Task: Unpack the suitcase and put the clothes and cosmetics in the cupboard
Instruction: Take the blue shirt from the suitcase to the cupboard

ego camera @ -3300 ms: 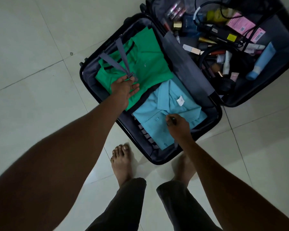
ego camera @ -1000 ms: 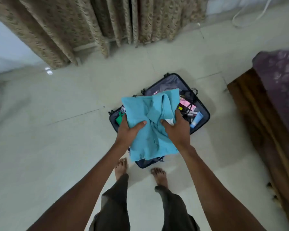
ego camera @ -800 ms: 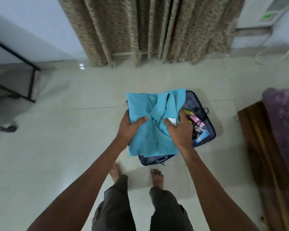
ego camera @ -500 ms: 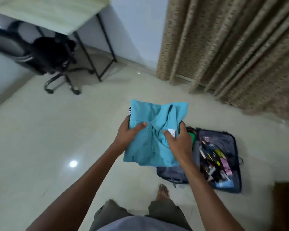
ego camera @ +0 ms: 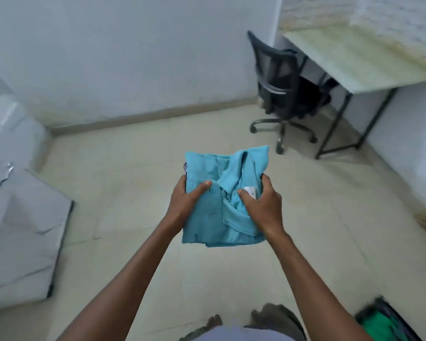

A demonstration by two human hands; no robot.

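A folded light-blue polo shirt (ego camera: 214, 215) is held in front of me above the floor, with a striped garment peeking out beneath its far left corner. My left hand (ego camera: 186, 200) grips its left edge, thumb on top. My right hand (ego camera: 262, 205) grips its right side near the white collar label. The open suitcase (ego camera: 389, 321) shows only at the bottom right corner, with a green shirt (ego camera: 379, 327) inside. The cosmetics are out of view.
A black office chair (ego camera: 285, 94) stands by a pale desk (ego camera: 354, 60) at the far right. A grey mattress or pad (ego camera: 17, 222) lies on the left. A white wall (ego camera: 133, 57) is ahead, with bare tiled floor between.
I have turned left, away from the suitcase, carrying the blue shirt in both hands. The curtains left the view; the chair and desk moved to the right and the suitcase slid to the bottom right corner.
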